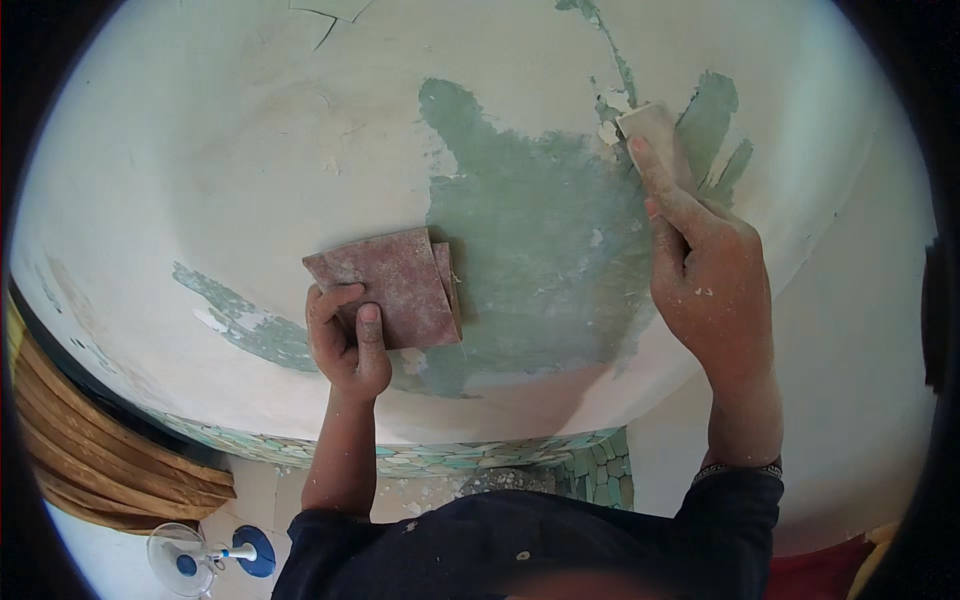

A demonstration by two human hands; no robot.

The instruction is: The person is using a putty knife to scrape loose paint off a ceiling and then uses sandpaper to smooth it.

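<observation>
Before me is a pale wall (pixel 250 150) whose paint has come off in places, baring a large green-grey patch (pixel 540 250). My left hand (pixel 350 350) is closed on a folded sheet of dusty reddish-brown sandpaper (pixel 395 285), thumb on its near face, left of the patch's middle. Up and to the right, my right hand (pixel 720 275) grips a flat, whitish scraper (pixel 660 145), index finger stretched along it. The scraper's far edge lies at loose, flaking paint (pixel 608 130) beside a thin crack. Its handle is hidden in my fist. Dust and small flakes cling to both hands.
Green stone-patterned tiles (pixel 598 468) run along the wall's foot, with paint chips (pixel 430 490) scattered on the floor. At lower left hang a brown curtain (pixel 110 430) and stands a fan (pixel 185 562). Red cloth (pixel 820 572) shows at lower right.
</observation>
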